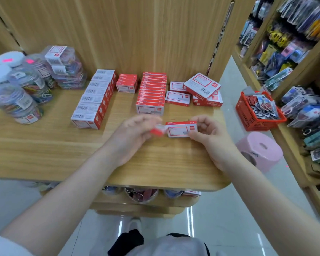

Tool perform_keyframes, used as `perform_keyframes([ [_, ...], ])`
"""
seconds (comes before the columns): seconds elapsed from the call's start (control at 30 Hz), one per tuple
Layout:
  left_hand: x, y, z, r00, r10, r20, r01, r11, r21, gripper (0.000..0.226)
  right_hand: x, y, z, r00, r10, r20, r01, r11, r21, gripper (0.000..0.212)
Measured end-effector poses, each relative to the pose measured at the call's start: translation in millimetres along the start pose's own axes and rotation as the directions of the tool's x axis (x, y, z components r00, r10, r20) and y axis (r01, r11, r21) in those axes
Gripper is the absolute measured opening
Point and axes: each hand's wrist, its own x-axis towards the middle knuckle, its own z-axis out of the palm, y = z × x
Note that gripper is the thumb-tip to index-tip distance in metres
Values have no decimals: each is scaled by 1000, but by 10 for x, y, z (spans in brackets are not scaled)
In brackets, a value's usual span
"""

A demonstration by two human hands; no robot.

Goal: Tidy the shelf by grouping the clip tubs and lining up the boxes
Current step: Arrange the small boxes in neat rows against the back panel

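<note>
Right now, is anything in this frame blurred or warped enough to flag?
Head view: the left hand is motion-blurred, smearing the small red piece it holds; the right hand and its box stay fairly sharp. Wide-angle distortion bends the shelf edge and tilts the clip tubs. Lighting is even, with glare streaks on the floor.

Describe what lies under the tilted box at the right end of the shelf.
The tilted box rests on a messy stack of red-and-white boxes. Only the stack's front edges show; how many boxes it holds is covered.
</note>
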Motion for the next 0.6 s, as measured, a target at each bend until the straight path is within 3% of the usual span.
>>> perform_keyframes([
  [0.03, -11, -11, -53, 994, 96, 42, -103, 969, 223, 29, 3, -6, 2, 999, -41, -16, 40, 998, -54, 28],
  [0.1, -9, -31, -141, 960, 147, 237, -262, 771, 580, 50, 7, 6, 0, 992, -122, -36, 113, 975, -190, 31],
  [0.17, 0, -29, -167, 947, 104, 305, -302, 616, 728, 63, -4, 33, 5, 985, -173, -25, 157, 940, -303, 35],
  [0.27, 52, -41, -186, 973, 126, 194, -231, 615, 754, 67, -24, 56, -9, 967, -251, 51, 235, 791, -565, 38],
  [0.33, 83, -39, -215, 980, 184, 81, -177, 595, 784, 60, -53, 56, -4, 960, -213, 183, 280, 666, -692, 37],
  [0.43, 112, -11, -276, 967, 254, -20, -122, 529, 840, 39, -87, 16, 50, 947, -89, 309, 294, 631, -718, 46],
  [0.6, 166, 18, -342, 957, 289, -21, -124, 472, 873, 27, 10, -103, 167, 926, 0, 377, 308, 578, -756, 68],
])
